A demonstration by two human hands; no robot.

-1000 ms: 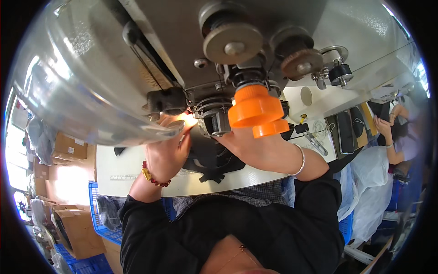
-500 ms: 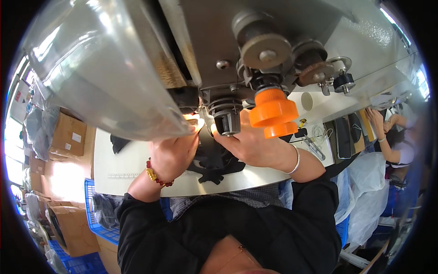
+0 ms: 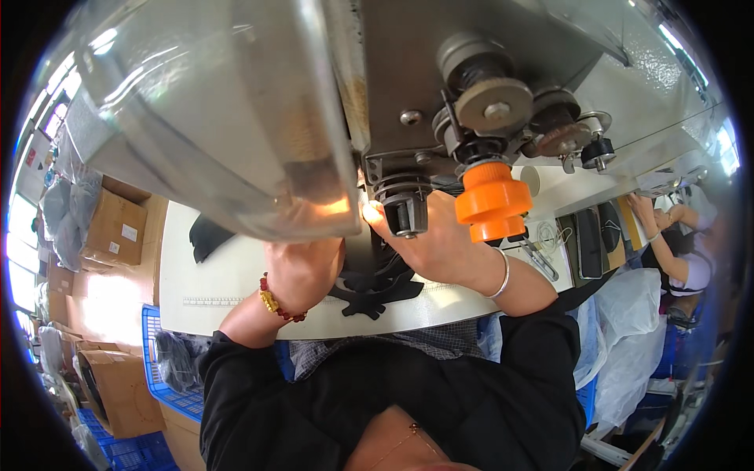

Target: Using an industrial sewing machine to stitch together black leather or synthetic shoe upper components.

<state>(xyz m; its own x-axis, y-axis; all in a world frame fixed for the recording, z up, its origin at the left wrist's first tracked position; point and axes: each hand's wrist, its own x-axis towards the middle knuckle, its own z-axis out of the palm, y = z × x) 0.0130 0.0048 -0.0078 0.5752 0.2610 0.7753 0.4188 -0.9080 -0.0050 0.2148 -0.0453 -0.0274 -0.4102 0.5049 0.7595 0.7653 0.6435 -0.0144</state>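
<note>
A large grey sewing machine (image 3: 259, 118) fills the upper view, with metal discs and an orange knob (image 3: 491, 200) on its right side. A lit spot glows beneath its head. My left hand (image 3: 302, 271) rests on a black cut piece of material (image 3: 377, 282) on the white table (image 3: 228, 275), fingers tucked under the machine head. My right hand (image 3: 436, 247) presses the same black piece just right of the needle area, its fingertips hidden by the machine. A red bead bracelet is on the left wrist and a silver bangle on the right.
Another black piece (image 3: 206, 234) lies at the table's far left. Scissors (image 3: 542, 259) and dark flat pieces lie to the right. A second person (image 3: 667, 235) works at the far right. Cardboard boxes (image 3: 114, 228) and a blue crate (image 3: 169, 369) stand on the left.
The view has tilted, so the machine fills more of the picture. Both hands stay on the black piece beneath the machine head, the left hand drawn further under it.
</note>
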